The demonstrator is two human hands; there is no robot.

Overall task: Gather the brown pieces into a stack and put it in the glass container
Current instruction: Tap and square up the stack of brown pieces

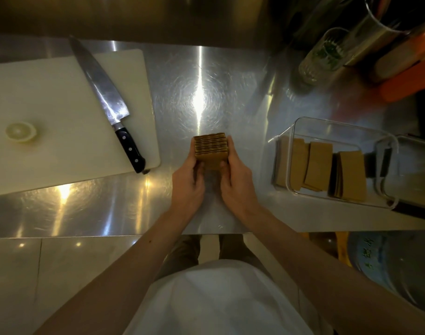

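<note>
A stack of thin brown pieces (210, 147) stands on edge on the steel counter (201, 93), in the middle of the view. My left hand (187, 182) presses its left side and my right hand (238, 180) its right side, so both hands hold the stack between them. To the right lies the glass container (300, 128), with several groups of brown pieces (318, 165) leaning inside it.
A white cutting board (57, 112) lies at the left with a large chef's knife (110, 102) and a lemon half (21, 131) on it. A glass jar with greens (325, 54), a metal can and orange items stand at the back right. Another clear container (414, 170) adjoins the glass one.
</note>
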